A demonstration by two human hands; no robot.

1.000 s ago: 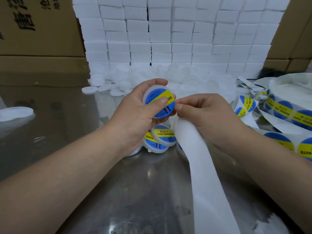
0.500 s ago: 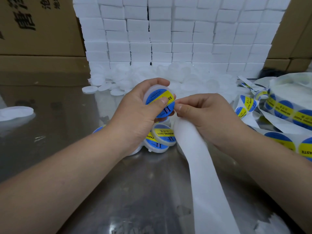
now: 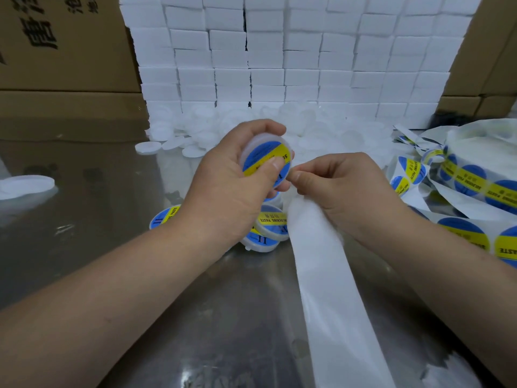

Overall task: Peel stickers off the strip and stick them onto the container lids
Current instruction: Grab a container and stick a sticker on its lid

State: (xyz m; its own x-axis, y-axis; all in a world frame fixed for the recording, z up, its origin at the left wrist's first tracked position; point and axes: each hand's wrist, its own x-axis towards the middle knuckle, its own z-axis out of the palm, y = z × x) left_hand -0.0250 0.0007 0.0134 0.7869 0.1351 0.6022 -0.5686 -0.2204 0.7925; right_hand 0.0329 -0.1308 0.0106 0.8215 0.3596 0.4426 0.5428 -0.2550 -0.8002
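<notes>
My left hand [image 3: 223, 189] grips a round white container lid [image 3: 265, 156] above the table, its thumb pressing on the blue and yellow sticker on top. Just right of it, my right hand [image 3: 344, 191] pinches the white backing strip [image 3: 333, 289], which runs down toward the front edge. Several labelled lids [image 3: 272, 222] lie stacked on the table under my left hand. The strip of unpeeled blue and yellow stickers [image 3: 475, 186] curls at the right.
A heap of plain white lids [image 3: 212, 127] lies at the back, in front of a wall of stacked white boxes [image 3: 293, 57]. Cardboard boxes [image 3: 64, 51] stand at the left and right. One white lid [image 3: 25, 186] sits at the far left on the shiny metal table [image 3: 112, 177].
My left thumb has slid across the sticker on the held lid, and the lid has tilted slightly. My right hand still pinches the backing strip in about the same place.
</notes>
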